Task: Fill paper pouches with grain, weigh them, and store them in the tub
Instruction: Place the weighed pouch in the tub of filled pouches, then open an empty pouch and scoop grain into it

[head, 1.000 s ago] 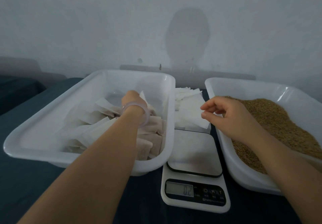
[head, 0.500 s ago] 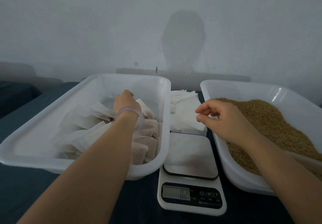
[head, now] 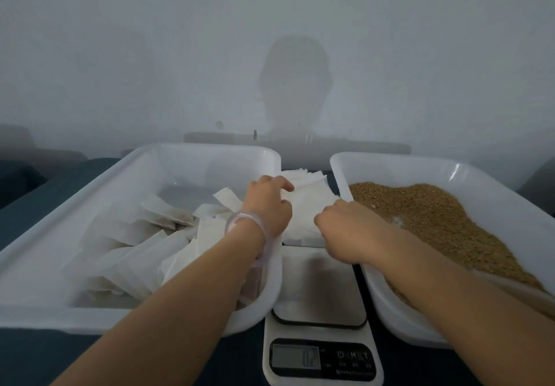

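A stack of empty white paper pouches (head: pixel 309 199) lies behind the scale (head: pixel 318 286), between the two tubs. My left hand (head: pixel 265 205), with a pale bangle on the wrist, reaches over the left tub's corner and pinches the left edge of the top pouch. My right hand (head: pixel 345 226) rests knuckles-up on the stack's right side; its fingertips are hidden. The left white tub (head: pixel 207 149) holds several filled pouches (head: pixel 150 235). The right white tub (head: pixel 390 162) holds brown grain (head: pixel 435 217). Nothing lies on the scale platform.
The scale's display (head: pixel 295 358) is lit at the near edge of the dark tabletop (head: pixel 36 361). A pale wall stands close behind the tubs. Both forearms cross over the tub rims.
My left hand has left the inside of the pouch tub and moved right to the pouch stack. My right hand has dropped from mid-air down onto the stack.
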Available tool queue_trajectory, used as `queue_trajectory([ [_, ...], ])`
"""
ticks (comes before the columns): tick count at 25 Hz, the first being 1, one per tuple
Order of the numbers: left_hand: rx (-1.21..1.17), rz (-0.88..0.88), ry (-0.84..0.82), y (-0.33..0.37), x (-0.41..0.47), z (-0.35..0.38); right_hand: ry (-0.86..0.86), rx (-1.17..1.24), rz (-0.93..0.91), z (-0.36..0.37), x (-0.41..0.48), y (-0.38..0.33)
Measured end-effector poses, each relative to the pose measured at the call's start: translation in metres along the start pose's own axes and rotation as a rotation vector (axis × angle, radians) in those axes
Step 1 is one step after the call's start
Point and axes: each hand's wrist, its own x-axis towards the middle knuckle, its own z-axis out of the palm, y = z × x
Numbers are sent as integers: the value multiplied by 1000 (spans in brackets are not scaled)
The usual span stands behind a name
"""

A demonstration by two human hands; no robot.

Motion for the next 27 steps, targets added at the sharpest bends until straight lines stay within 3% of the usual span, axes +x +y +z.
queue_trajectory([
  [2, -23, 1, 29, -1, 1, 0, -161, 52, 141, -5, 37, -9],
  [6, -103, -2, 40, -6, -1, 2, -292, 110, 307, 13, 92, -5],
  [15, -92, 9, 18, -9, 3, 6, -234, 133, 369, 25, 96, -7],
  [18, -104, -9, 29, -7, 3, 6, -6, 201, 322, -12, 80, -12],
  [19, -99, -16, 29, -5, 3, 5, 70, 347, 331, -28, 70, -6],
  [21, -63, 4, 23, -1, -1, 1, 136, 861, 382, -50, 43, 17],
  [24, 34, 278, 14, 14, -11, -9, 142, 1739, 386, -51, -7, 45],
  [27, 3, 684, 100, 43, -19, -18, 5, 1913, 357, -32, -30, 52],
])
